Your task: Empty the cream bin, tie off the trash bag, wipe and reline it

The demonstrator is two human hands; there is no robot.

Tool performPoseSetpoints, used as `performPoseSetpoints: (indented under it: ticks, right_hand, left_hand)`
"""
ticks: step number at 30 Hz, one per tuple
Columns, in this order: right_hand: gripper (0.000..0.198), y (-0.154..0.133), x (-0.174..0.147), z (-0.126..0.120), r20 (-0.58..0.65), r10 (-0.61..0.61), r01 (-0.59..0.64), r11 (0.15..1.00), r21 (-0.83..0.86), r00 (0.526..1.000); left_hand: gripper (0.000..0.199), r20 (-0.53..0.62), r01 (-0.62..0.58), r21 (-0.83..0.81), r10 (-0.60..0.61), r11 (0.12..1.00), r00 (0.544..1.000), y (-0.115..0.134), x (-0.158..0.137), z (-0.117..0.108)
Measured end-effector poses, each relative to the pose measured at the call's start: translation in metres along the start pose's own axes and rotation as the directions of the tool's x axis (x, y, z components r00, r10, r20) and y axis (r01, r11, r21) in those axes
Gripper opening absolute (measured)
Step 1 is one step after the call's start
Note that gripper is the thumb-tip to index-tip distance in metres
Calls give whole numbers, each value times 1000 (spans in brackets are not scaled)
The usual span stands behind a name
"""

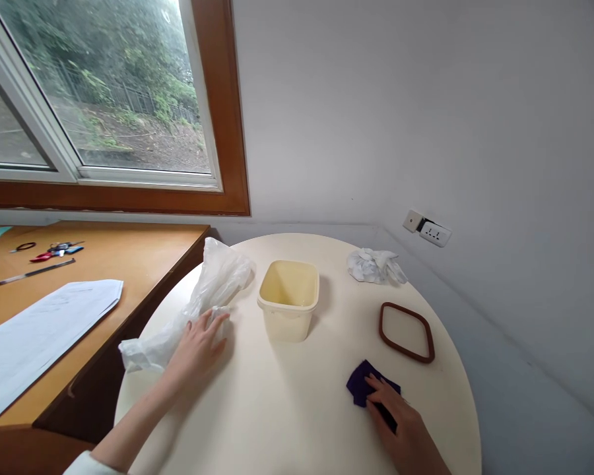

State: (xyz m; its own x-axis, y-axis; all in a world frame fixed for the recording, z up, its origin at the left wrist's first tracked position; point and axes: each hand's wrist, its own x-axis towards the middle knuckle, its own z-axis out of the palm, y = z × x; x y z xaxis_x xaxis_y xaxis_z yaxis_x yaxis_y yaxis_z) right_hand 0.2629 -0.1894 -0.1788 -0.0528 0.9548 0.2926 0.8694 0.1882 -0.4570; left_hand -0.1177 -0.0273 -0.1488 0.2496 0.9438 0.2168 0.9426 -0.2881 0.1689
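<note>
My left hand [202, 340] lies over the near end of a crumpled clear plastic bag [222, 267], its fingers spread and touching the film. On the right side of the round table, my right hand [393, 415] has thumb and fingers closed on a folded dark purple cloth [360, 381] lying flat on the tabletop. Part of the cloth is hidden under the palm. Between the two hands, farther back, stands an open pale yellow plastic tub [288, 323] with nothing visible inside. A brown rounded-square frame [406, 351] lies just beyond the cloth.
A bunched white plastic bag [375, 266] rests at the back right of the round white table [297, 435]. To the left, a wooden desk [148, 244] holds papers [54, 330], a pen [35, 271] and keys [57, 250]. Walls and a window [119, 86] stand behind.
</note>
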Motion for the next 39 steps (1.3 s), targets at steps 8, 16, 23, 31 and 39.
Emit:
performPoseSetpoints:
  ticks: [8, 16, 23, 31, 39]
  right_hand:
    - [28, 22, 18, -12, -109, -24, 35, 995, 96, 994]
    - [31, 72, 56, -52, -272, 202, -194, 979, 55, 941]
    - [43, 99, 187, -80, -355, 212, -205, 977, 57, 910]
    - [58, 120, 270, -76, -128, 421, -386, 894, 229, 898]
    - [29, 98, 293, -93, -298, 432, -275, 851, 448, 851]
  left_hand:
    - [38, 13, 16, -40, -16, 999, 1000, -9, -5, -3]
    - [53, -85, -51, -301, 27, 952, 996, 34, 0, -30]
    - [98, -38, -62, -718, 50, 694, 998, 78, 29, -24]
    - [55, -195, -143, -631, 22, 763, 981, 110, 43, -23]
    - [40, -192, -151, -588, 44, 795, 980, 129, 54, -22]
